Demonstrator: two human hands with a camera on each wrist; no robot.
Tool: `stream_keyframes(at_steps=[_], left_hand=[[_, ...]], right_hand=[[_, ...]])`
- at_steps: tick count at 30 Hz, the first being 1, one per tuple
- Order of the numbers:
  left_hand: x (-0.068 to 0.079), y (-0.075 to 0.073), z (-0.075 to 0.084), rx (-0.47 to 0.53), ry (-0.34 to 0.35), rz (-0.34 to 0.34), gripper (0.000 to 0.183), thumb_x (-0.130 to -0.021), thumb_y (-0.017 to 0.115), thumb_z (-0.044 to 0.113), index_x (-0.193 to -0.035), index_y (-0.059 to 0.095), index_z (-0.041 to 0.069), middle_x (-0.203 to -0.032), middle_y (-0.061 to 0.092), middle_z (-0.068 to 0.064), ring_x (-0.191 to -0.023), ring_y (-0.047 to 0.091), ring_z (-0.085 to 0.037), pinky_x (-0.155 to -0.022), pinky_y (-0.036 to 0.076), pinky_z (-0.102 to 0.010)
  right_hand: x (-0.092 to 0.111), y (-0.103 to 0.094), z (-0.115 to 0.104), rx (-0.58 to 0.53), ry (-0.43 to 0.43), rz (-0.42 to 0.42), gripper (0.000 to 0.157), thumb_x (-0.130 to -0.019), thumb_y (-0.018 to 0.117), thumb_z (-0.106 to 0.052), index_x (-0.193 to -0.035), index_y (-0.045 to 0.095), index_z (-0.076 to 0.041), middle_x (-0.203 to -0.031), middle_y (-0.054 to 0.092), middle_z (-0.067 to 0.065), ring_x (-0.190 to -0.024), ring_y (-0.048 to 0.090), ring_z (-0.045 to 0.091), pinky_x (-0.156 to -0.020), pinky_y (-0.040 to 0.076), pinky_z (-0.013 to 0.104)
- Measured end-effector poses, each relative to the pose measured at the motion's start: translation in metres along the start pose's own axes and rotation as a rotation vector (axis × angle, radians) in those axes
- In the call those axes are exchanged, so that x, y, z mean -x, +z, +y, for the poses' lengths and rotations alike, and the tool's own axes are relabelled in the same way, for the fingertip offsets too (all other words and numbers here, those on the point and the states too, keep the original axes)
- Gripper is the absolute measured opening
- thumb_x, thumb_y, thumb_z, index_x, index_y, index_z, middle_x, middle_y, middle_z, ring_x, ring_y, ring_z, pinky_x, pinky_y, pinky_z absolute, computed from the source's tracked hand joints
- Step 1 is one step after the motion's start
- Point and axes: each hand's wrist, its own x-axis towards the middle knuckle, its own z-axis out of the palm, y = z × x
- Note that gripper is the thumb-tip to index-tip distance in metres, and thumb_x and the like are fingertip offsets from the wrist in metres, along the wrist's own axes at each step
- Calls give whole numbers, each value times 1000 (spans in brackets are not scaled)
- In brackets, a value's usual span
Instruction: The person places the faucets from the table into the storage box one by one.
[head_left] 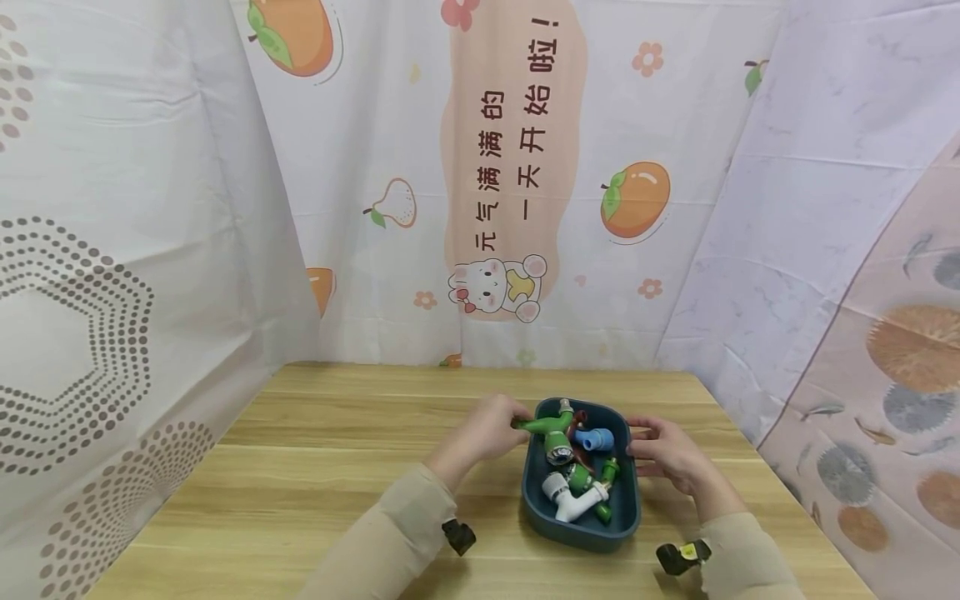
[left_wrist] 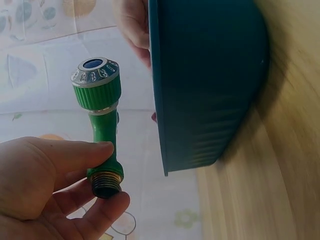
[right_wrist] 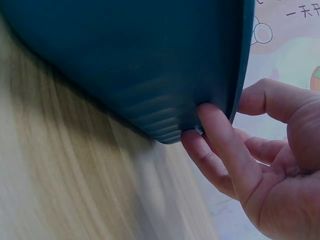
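Observation:
Over the left rim of a dark teal plastic basin (head_left: 582, 537), my left hand (head_left: 497, 427) holds a green plastic tap (left_wrist: 105, 125). The left wrist view shows thumb and fingers around its lower body, near the threaded end. A ribbed green knob with a silver cap and blue centre tops it. On the opposite side, my right hand (head_left: 667, 454) grips the basin's rim, with fingertips against the outer wall in the right wrist view. Inside lie a white tap (head_left: 576, 503), a blue tap (head_left: 596, 439), a second green tap (head_left: 609, 471) and dark red pieces, partly covered.
The basin stands on a wood-grain table (head_left: 322, 467), right of its middle. Printed curtains (head_left: 390, 167) hang behind and along both sides. Small black wrist cameras (head_left: 458, 537) are strapped over the sleeves.

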Motion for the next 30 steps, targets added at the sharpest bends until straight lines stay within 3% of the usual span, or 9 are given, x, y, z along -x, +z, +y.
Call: stream_keyframes(at_steps=[9,30], left_hand=[[-3,8,12,-46,-24,-19,21,-92,77,15,-112,79,12,-101,72,3,-79,58,-4,-68,50,-22],[-12,25,27,-109,39,-51,21,-92,78,18,-112,80,15,-99,70,7,-81,54,-4,-68,47,-20]], right_hand=[[-1,-1,1,0,0,3,63,-94,62,1,-150,34,10,-126,54,31,-100,67,31,-78,60,49],[-1,-2,3,-23,-24,-21,66,-94,62,2,-151,30,12,-126,53,34,-97,67,31,-77,60,50]])
